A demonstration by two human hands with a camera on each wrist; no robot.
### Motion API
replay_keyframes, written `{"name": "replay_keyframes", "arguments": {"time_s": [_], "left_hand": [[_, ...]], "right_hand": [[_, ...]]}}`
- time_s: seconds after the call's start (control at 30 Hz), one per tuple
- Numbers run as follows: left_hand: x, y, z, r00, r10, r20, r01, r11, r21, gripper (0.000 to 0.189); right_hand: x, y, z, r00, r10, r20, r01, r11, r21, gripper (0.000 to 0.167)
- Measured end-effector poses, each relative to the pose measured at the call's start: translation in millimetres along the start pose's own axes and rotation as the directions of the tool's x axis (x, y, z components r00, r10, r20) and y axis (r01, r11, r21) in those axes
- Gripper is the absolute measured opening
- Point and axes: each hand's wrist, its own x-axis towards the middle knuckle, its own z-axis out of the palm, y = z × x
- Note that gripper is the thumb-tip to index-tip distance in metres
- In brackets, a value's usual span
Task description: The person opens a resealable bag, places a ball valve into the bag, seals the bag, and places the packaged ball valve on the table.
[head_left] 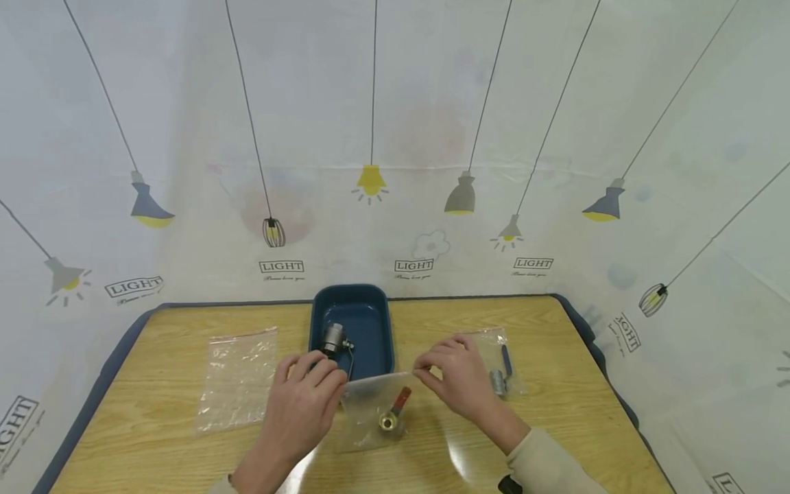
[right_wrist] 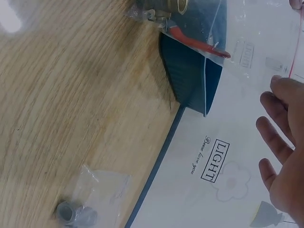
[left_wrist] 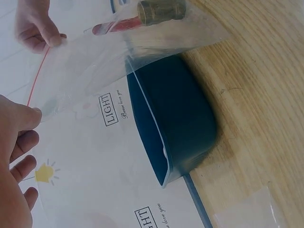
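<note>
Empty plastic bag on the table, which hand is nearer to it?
Left. The left hand is just right of the empty plastic bag; the right hand is farther right, past the red-handled valve.

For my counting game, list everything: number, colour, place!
Table: one, brown, underneath
Tray: one, blue, table's far edge
Tray valve: one, grey, inside tray
Bags: three, clear, left bag and right bag on table, held bag near centre
Brass valve: one, gold and red, inside held bag
Bagged valve: one, grey and blue, inside right bag
Backdrop: one, whitish, behind table
Sleeves: two, beige, forearms
Band: one, black, right wrist
Left hand, right hand: two, bare, pinching held bag
</note>
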Motion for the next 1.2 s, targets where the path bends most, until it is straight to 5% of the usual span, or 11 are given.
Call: {"name": "replay_keyframes", "arguments": {"time_s": [0.17,0.87,1.2], "left_hand": [[0.0,0.1,1.6,1.0,0.002,-0.013,-0.002,1.0,0.002,0.027],[-0.7,-1.3,0.9,1.0,-0.016,-0.002,0.016,1.0,-0.001,0.007],[-1.1,-2.5,4.2,0.999,-0.009,-0.036,0.009,1.0,-0.003,0.01]], "right_hand": [[-2.4,2.3,0.7,1.0,-0.016,-0.017,0.015,0.999,-0.04,0.007],[0.3,2.3,3.6,0.997,-0.054,-0.046,0.046,0.986,-0.159,0.012],[-0.5,3.3,5.2,0.999,-0.033,-0.026,0.031,0.996,-0.08,0.012]]}}
